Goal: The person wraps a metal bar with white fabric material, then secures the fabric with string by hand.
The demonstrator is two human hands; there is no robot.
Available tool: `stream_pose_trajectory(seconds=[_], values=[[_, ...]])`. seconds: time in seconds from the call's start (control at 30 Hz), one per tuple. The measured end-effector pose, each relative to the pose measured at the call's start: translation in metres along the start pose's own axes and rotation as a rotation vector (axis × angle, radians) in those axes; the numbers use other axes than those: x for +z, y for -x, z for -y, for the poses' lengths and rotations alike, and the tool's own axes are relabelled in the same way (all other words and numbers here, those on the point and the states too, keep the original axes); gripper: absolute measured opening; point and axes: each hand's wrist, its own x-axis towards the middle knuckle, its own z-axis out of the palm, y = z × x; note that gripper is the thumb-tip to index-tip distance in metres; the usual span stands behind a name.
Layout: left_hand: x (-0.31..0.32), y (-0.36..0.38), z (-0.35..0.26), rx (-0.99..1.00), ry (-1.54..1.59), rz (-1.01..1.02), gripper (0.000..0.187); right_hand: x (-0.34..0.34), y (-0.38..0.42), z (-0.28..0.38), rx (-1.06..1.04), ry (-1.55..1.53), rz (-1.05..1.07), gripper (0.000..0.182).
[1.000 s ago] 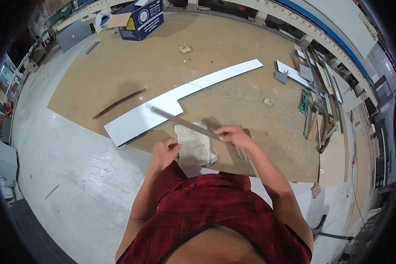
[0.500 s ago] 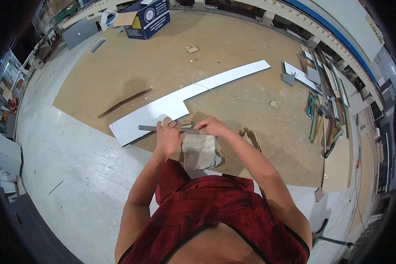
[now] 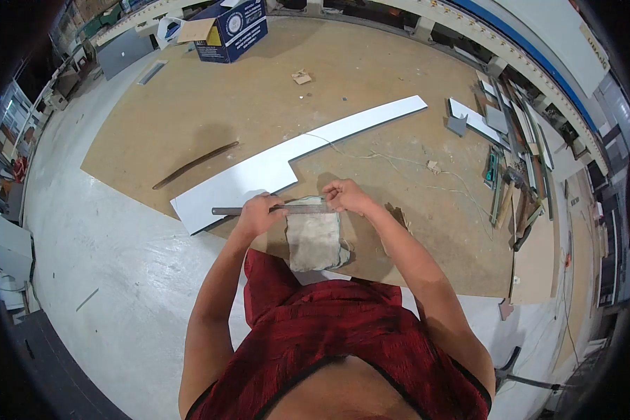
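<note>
My left hand (image 3: pixel 261 213) is closed around a long narrow grey metal bar (image 3: pixel 227 211), held level near the table's front edge. The bar's left end is darker and looks rounded; its right part looks flat. At the right end, my right hand (image 3: pixel 348 197) has its fingers bent and pinched on the bar. Below the bar lies a folded pale cloth (image 3: pixel 313 241). Just beyond my hands, a white notched panel (image 3: pixel 238 177) lies slantwise on the brown table (image 3: pixel 399 245), its wide end left.
A thin brown strip (image 3: pixel 196 165) lies left of the panel. A blue box (image 3: pixel 241 31) stands at the back. Off-cuts, a hammer (image 3: pixel 514 178) and a green-handled tool (image 3: pixel 492 168) crowd the right side. Thin string (image 3: pixel 399 159) trails across the table.
My right hand has moved slightly right and up along the bar, to its right end. My left hand and the bar have shifted a little left, and more of the flat part shows.
</note>
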Motion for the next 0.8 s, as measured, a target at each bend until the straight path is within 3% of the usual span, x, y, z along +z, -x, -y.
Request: stream_pose_trajectory(seconds=[0.17,0.37,0.47,0.67,0.8], values=[[0.004,-0.001,-0.006,-0.1,0.006,-0.024,0.024,0.003,-0.005,-0.017,-0.144,0.051,-0.152,0.031],[0.006,0.0,-0.005,-0.122,-0.049,-0.005,0.025,0.005,-0.007,-0.025,-0.129,0.031,-0.17,0.028],[0.005,0.0,-0.009,-0.121,-0.081,-0.013,0.024,0.01,0.004,-0.008,-0.185,0.249,-0.269,0.032],[0.007,-0.001,-0.012,-0.059,-0.156,-0.022,0.024,0.022,0.001,-0.004,-0.255,0.726,-0.272,0.036],[0.007,-0.006,-0.01,-0.016,-0.166,0.009,0.023,0.021,-0.002,0.012,-0.105,0.702,-0.177,0.031]])
